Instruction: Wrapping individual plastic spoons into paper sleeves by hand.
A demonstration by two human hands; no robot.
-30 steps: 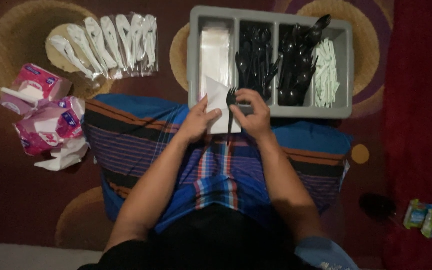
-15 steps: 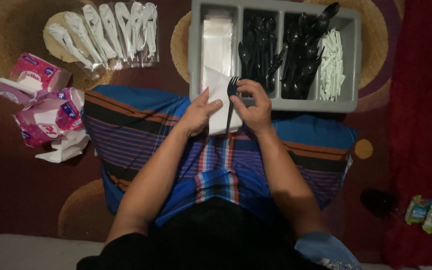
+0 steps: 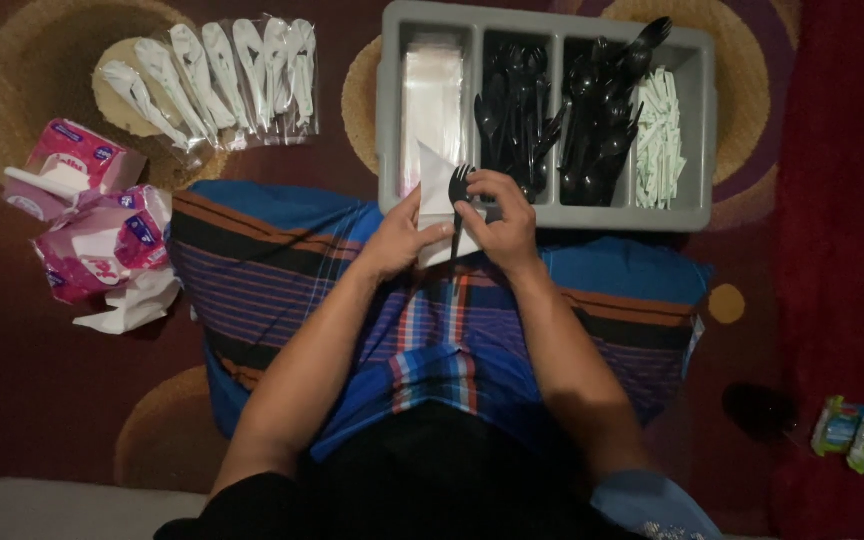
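Over the lap, at the near edge of the grey tray: both hands meet on a white napkin. Left hand closed on the napkin's lower left side, thumb on top. Right hand pinching a black fork, tines up, lying against the napkin. Tray compartments, left to right: clear bags, black forks, black spoons, white wrapped sticks. Striped blue cloth covers the lap under the hands. Far left on the floor: row of packed white sets in clear sleeves, pink tissue packs just below it.
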